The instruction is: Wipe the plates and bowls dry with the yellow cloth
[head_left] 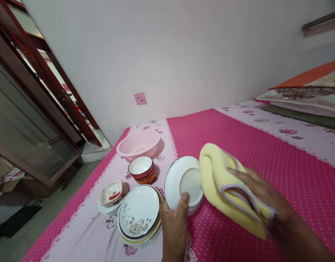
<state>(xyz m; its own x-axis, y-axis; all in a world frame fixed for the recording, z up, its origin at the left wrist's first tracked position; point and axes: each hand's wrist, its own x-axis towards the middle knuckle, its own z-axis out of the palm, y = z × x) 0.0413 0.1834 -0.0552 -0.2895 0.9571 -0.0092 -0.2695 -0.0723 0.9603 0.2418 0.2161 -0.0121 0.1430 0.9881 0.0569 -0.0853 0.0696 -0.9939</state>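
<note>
My left hand [175, 222] grips a white plate [171, 183] by its near edge, thumb on the plate's foot ring. The plate is tilted, its plain underside towards me. My right hand [252, 185] is closed on a folded yellow towel [213, 174] with purple edging, which touches the plate's right side. Left of my left hand sits a stack of plates [138, 211], the top one white with a dark rim and brown flowers. Behind it are stacked bowls [141, 167]. A small square dish [112, 193] with a red print rests on more white dishes.
A pink plastic basin [138, 143] stands near the wall. The bed carries a pink dotted and flowered sheet [197, 127]. Folded bedding [306, 94] is piled at the right. A pink note [140, 98] is on the wall; a glass-paned door [28, 120] stands at the left.
</note>
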